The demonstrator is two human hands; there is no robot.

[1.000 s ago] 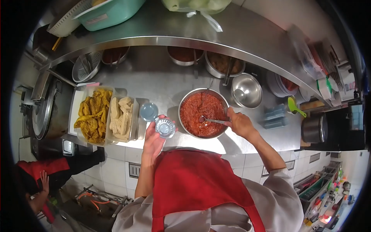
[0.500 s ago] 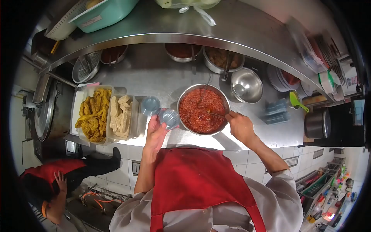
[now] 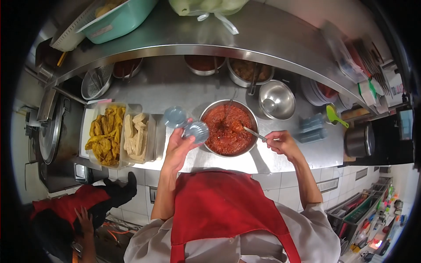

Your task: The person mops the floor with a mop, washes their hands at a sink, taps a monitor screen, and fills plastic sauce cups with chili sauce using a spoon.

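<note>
My left hand [image 3: 176, 151] grips a small clear plastic cup [image 3: 196, 131], beside the bowl's left rim. A round clear piece [image 3: 175, 117], perhaps its lid, sits just above and left of it; whether the two are joined I cannot tell. My right hand [image 3: 283, 144] is closed on the handle of a metal spoon [image 3: 254, 134]. The spoon's head dips into chunky red sauce [image 3: 223, 136], which fills much of a steel bowl [image 3: 255, 148]. A second utensil [image 3: 230, 104] leans on the bowl's far rim.
Left stand tubs of yellow-coated pieces [image 3: 105, 133] and pale sticks [image 3: 136, 136]. An empty steel bowl [image 3: 285, 103] and stacked clear cups [image 3: 311, 128] are at right. Several food pots line the back under a steel shelf [image 3: 210, 46]. Another person [image 3: 79, 201] is at lower left.
My right hand has drawn back slightly right and down, and more of the spoon handle shows. The sauce surface has shifted. My left hand still holds the cup, slightly farther right.
</note>
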